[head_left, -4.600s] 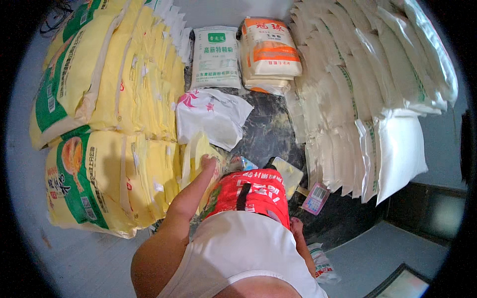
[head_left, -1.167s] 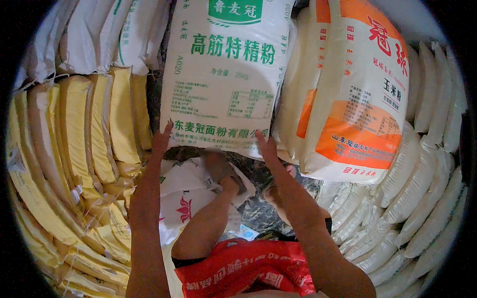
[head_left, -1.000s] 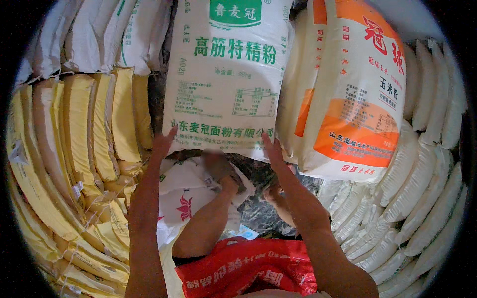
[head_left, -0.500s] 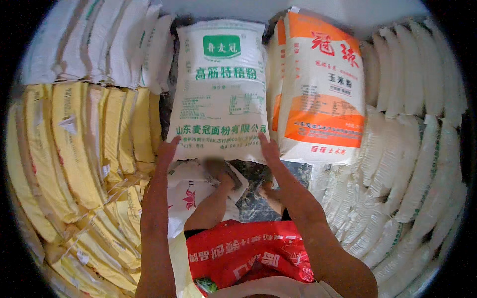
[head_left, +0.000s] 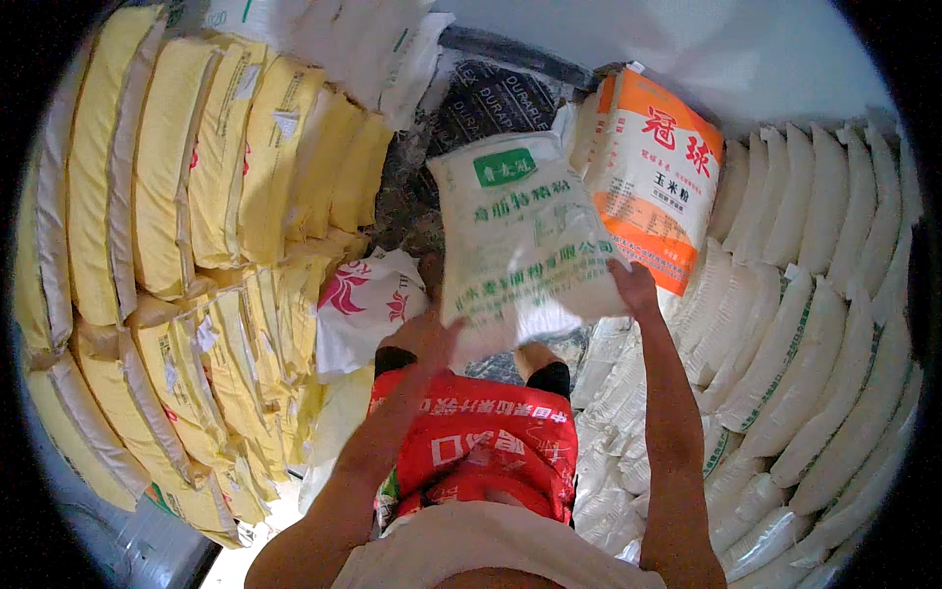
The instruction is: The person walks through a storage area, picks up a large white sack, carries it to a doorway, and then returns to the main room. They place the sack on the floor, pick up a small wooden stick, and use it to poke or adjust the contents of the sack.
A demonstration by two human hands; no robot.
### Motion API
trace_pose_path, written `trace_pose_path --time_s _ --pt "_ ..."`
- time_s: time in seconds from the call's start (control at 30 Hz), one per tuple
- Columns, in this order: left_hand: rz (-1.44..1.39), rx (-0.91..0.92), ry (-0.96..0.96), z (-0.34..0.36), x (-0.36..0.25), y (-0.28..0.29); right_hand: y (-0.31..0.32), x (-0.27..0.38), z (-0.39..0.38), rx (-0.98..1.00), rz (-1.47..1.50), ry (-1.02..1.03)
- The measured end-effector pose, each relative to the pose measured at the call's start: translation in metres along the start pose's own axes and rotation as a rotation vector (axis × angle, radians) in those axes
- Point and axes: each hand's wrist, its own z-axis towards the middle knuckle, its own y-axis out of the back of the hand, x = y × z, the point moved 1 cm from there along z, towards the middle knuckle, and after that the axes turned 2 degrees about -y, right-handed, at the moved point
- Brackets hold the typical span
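A large white sack with green print (head_left: 520, 236) is raised off the floor and tilted in front of me. My left hand (head_left: 424, 336) grips its lower left corner from beneath. My right hand (head_left: 636, 287) holds its lower right edge. Both arms reach up from the lower edge of the view. Below the sack I see my red apron (head_left: 481, 452) and my knees.
Yellow sacks (head_left: 186, 226) are stacked high on my left. White sacks (head_left: 814, 324) are piled on my right. A white and orange sack (head_left: 662, 182) leans at the back right. A white bag with a pink flower print (head_left: 358, 299) lies at my left.
The white sack with green print has come off the stack at the back and now tilts in the air in both my hands. My left hand has shifted under its corner.
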Motion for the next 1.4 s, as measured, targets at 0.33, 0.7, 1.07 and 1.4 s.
trace_pose_path --time_s 0.33,0.7,1.07,1.4 --pt "-1.011 0.656 0.573 -0.061 -0.025 -0.196 -0.049 0.018 -0.039 -0.036 -0.179 -0.17" --pt "-1.311 -0.104 0.805 0.064 0.071 -0.192 -0.265 -0.08 -0.132 0.179 -0.117 -0.102" --pt "-0.228 -0.229 0.466 0.288 0.18 -0.16 -0.238 -0.122 0.045 0.121 -0.247 0.328" --pt "-1.781 -0.26 0.96 0.347 0.206 -0.121 -0.249 0.04 0.357 -0.13 0.523 0.096"
